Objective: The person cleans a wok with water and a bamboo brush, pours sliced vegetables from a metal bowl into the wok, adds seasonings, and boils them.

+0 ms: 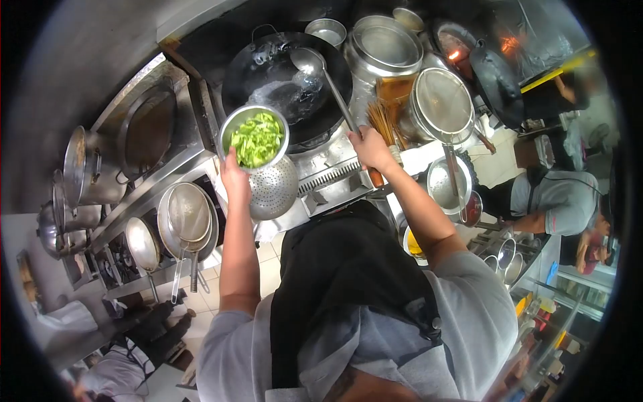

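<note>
My left hand [234, 175] grips the rim of a round metal bowl [226, 131] with chopped green vegetables [256, 139] in it. The bowl is over the near left edge of a large black wok [236, 86]. A perforated metal skimmer [273, 189] is just below the bowl; its handle is not visible. My right hand [370, 149] is closed around the handle of a long metal ladle [308, 61], whose round head is inside the wok, over what looks like clear liquid.
Metal pots [386, 43] stand behind on the right, beside a bamboo brush [385, 124] and a mesh strainer [443, 100]. More strainers [189, 211] and pans lie to the left. A co-worker [566, 197] is at the right; another person is at lower left.
</note>
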Tool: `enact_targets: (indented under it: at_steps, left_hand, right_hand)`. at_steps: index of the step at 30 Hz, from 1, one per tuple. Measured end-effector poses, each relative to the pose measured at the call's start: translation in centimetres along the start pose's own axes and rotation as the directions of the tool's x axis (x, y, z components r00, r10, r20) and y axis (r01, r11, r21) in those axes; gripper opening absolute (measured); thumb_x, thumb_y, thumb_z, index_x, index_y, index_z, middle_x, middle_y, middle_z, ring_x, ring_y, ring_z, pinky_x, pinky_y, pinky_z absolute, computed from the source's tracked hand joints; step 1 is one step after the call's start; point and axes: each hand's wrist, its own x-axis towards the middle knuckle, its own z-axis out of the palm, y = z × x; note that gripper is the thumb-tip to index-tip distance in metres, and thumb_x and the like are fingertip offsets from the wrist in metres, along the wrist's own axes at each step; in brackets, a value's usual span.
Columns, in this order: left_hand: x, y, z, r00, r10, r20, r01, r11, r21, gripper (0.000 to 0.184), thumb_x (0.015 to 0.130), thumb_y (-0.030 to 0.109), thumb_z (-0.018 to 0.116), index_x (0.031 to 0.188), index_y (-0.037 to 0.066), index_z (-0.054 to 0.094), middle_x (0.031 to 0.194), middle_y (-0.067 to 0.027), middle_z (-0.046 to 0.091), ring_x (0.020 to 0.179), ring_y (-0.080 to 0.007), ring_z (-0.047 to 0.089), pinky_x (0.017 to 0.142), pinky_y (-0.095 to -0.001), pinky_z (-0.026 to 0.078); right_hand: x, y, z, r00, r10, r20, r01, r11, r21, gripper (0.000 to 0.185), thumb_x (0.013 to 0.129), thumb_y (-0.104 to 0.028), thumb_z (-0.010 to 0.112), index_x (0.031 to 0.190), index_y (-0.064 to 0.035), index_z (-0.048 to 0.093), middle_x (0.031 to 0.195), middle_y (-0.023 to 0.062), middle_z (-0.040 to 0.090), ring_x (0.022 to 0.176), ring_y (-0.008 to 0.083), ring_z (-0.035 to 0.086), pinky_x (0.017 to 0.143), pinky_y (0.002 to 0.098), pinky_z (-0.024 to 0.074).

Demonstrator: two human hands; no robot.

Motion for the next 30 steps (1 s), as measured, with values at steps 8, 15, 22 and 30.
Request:
enact_targets:
  at_steps: [8,15,22,30]
  left_hand:
    - [-6.9,-4.5,-4.4,0.985,0.163,-0.057,-0.137,0.937,0.322,0.035,0.101,0.005,0.051,0.135,0.001,0.060,0.117,-0.0232,0.063,0.107,-0.0322,0.063,0.097,-0.0399,0.049]
    - [-11.1,-2.3,-3.2,0.990,-0.095,-0.102,0.078,0.983,-0.166,0.024,0.105,0.008,0.049,0.122,-0.004,0.062,0.114,-0.0191,0.062,0.103,-0.0265,0.063,0.091,-0.0376,0.051]
    - [-11.8,-5.6,-5.3,0.995,0.093,-0.045,-0.076,0.951,0.301,0.029,0.107,0.015,0.051,0.119,-0.010,0.060,0.111,-0.0174,0.060,0.105,-0.0243,0.062,0.090,-0.0370,0.051]
    - [-12.2,-8.7,-7.9,0.933,0.317,0.171,-0.333,0.576,0.747,0.053,0.086,-0.011,0.057,0.138,0.001,0.056,0.109,-0.0228,0.061,0.101,-0.0391,0.061,0.091,-0.0465,0.048]
  right_hand:
    - [1.9,1.0,-4.9,0.892,-0.237,-0.386,0.155,0.960,-0.232,0.035,0.099,-0.030,0.061,0.091,0.0050,0.060,0.073,0.0316,0.064,0.077,0.0509,0.066,0.074,0.0554,0.0525]
    - [13.2,2.5,-14.6,0.891,0.037,-0.452,-0.158,0.959,-0.234,0.049,0.102,-0.034,0.053,0.081,0.0083,0.067,0.071,0.0218,0.072,0.081,0.0357,0.075,0.083,0.0462,0.0587]
    - [21.8,5.0,-16.9,0.940,0.106,-0.324,-0.249,0.862,-0.441,0.046,0.099,-0.032,0.056,0.078,0.0044,0.074,0.072,0.0111,0.075,0.080,0.0214,0.076,0.080,0.0345,0.0585]
    - [28.6,7.4,-19.0,0.963,0.198,0.180,-0.250,0.428,0.868,0.018,0.101,-0.011,0.047,0.098,0.0052,0.053,0.069,0.0060,0.052,0.051,0.0134,0.051,0.044,0.0239,0.0490]
